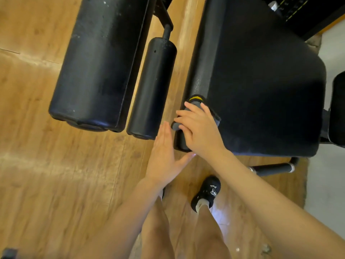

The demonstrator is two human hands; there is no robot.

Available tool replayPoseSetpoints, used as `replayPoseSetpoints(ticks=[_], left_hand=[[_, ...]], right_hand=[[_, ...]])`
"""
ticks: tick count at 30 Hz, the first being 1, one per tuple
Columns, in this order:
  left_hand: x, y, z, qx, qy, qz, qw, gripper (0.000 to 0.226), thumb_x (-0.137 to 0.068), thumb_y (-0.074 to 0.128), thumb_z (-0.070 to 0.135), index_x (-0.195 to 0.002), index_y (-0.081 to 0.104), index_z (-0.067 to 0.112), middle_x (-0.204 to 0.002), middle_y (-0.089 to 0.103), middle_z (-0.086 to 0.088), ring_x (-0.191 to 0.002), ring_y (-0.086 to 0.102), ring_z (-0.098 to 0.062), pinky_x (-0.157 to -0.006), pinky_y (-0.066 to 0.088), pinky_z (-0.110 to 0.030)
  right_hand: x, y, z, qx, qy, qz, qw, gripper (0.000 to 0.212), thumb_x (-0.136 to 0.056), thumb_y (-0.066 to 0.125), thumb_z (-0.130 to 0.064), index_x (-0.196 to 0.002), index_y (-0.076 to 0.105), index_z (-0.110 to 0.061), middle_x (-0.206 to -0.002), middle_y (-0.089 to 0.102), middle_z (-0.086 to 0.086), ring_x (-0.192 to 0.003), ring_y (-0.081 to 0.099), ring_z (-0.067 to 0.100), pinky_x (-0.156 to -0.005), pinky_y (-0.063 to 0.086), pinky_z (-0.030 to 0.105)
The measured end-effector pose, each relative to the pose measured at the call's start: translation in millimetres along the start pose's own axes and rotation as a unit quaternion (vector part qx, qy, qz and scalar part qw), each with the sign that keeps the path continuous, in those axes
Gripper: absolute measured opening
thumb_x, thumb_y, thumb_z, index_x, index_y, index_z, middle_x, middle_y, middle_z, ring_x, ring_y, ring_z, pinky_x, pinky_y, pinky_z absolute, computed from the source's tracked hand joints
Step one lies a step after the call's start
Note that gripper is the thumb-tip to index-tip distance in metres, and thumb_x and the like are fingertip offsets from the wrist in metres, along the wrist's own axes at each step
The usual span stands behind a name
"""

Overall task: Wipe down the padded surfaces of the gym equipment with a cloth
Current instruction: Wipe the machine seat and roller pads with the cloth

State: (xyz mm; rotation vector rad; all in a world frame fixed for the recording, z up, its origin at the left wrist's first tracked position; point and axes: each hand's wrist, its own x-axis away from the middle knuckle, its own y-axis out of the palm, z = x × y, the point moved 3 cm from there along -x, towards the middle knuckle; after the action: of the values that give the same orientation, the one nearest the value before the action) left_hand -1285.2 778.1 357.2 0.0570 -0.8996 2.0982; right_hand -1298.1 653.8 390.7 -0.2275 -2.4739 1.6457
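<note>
A large black padded seat [261, 81] fills the right of the view. My right hand [199, 128] lies on its near left corner and presses a grey cloth with a yellow stripe [197, 101] against the pad's left edge, fingers bent over the cloth. My left hand [164, 156] hovers flat beside the pad's left side, fingers straight and together, holding nothing. A wide black padded roller [97, 62] and a thinner black roller [153, 90] lie to the left.
Wooden floor [46, 174] spreads to the left and below. A black metal frame bar with white end caps [272, 169] sticks out under the seat. My feet in black shoes [207, 193] stand close to the seat. Another black pad [338, 109] sits at the right edge.
</note>
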Motion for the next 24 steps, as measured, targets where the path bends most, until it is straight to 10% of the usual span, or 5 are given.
replayPoseSetpoints(ticks=[10,24], left_hand=[[-10.4,4.9,27.9,-0.008,0.064,0.054,0.997,0.063,-0.093,0.035,0.033,-0.144,-0.001,0.028,-0.152,-0.002,0.015,-0.139,-0.006,0.008,-0.119,0.008,-0.028],[-32.6,46.6,53.9,-0.280,0.085,0.167,0.941,0.061,-0.088,0.033,0.029,-0.142,0.036,0.000,-0.149,0.036,-0.016,-0.140,0.027,-0.029,-0.113,0.021,-0.041]], right_hand=[[69.9,2.4,52.9,-0.079,-0.026,0.068,0.994,0.040,-0.089,0.042,-0.011,-0.126,0.055,-0.012,-0.136,0.047,-0.002,-0.133,0.031,0.018,-0.115,0.009,0.030],[189.7,-18.5,252.7,-0.093,0.360,0.186,0.909,0.040,-0.092,0.045,0.001,-0.132,0.050,-0.007,-0.141,0.045,0.008,-0.137,0.031,0.020,-0.116,0.019,0.042]])
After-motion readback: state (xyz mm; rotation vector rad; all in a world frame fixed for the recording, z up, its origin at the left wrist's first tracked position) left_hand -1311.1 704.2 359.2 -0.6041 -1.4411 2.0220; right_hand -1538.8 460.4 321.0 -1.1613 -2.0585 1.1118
